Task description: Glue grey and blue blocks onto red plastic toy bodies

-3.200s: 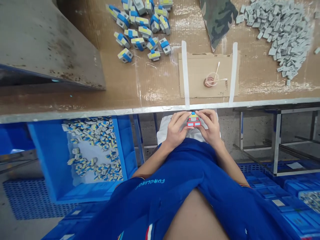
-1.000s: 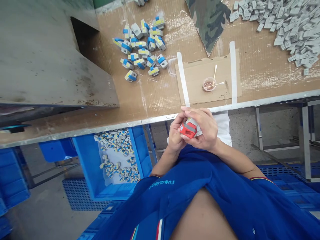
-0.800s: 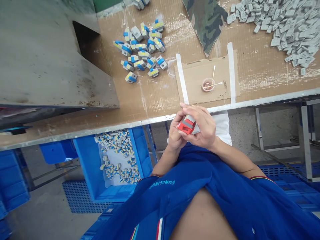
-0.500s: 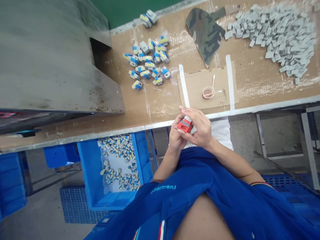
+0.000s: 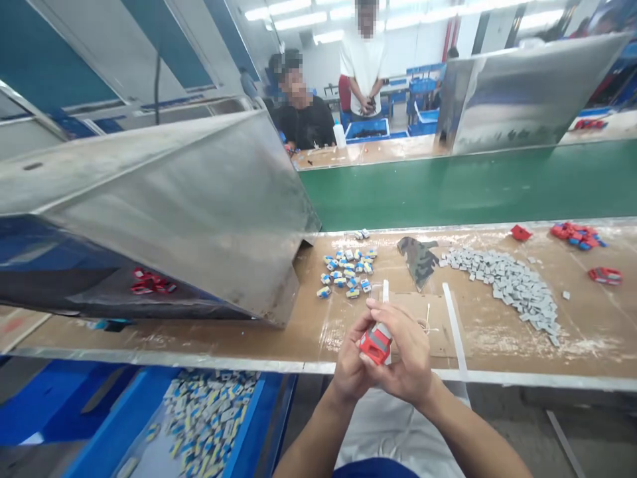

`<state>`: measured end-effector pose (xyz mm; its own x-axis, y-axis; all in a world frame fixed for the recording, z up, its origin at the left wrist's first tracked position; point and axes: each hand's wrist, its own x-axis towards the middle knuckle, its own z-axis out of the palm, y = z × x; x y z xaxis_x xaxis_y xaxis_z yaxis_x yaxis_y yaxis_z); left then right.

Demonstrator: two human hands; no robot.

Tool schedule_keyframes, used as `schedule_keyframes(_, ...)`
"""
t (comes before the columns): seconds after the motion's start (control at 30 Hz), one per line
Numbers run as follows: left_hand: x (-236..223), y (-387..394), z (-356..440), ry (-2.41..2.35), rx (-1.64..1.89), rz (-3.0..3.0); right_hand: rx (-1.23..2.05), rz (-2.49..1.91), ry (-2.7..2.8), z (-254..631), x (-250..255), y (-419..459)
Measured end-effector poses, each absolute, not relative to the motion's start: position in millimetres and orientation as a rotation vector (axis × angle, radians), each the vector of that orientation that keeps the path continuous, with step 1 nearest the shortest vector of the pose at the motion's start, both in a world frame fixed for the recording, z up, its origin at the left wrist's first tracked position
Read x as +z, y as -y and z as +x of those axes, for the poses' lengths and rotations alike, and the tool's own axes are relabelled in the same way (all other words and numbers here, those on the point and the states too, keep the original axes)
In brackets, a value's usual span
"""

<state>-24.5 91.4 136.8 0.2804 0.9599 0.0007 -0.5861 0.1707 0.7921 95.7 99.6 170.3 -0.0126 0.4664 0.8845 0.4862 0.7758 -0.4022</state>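
A red and grey toy car (image 5: 377,344) is held between both hands, just above the table's front edge. My left hand (image 5: 352,362) wraps its fingers round the car's left side. From the right, my right hand (image 5: 409,352) closes on it, fingers curled over the top and thumb along the lower edge. Part of the car is hidden under the fingers. Just behind the hands lies a cardboard sheet (image 5: 442,342) taped down with white strips. On it stand a small cup (image 5: 424,326), partly covered by my right hand, and cotton swabs (image 5: 428,312).
Small grey, blue and yellow blocks (image 5: 348,269) lie left of a camouflage cloth piece (image 5: 419,260). A pile of grey pieces (image 5: 517,285) and red toy cars (image 5: 606,275) are at right. A metal hood (image 5: 199,219) blocks the left. Two people stand or sit beyond the green belt (image 5: 398,192).
The view has tilted up, bringing the green belt, far table and people into sight. Both hands still hold the toy car in much the same grip.
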Motion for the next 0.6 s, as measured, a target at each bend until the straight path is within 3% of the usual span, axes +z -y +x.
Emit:
schedule_keyframes(0.3, 207.0, -135.7, -4.3, -0.390, 1.281, 1.050, -0.260, -0.594, 1.643, 116.7, 239.0, -122.2)
schedule_keyframes(0.6, 250.0, -167.6, 19.3, -0.182, 1.198, 1.165, -0.400, -0.547, 1.538, 135.8, 261.7, -139.6)
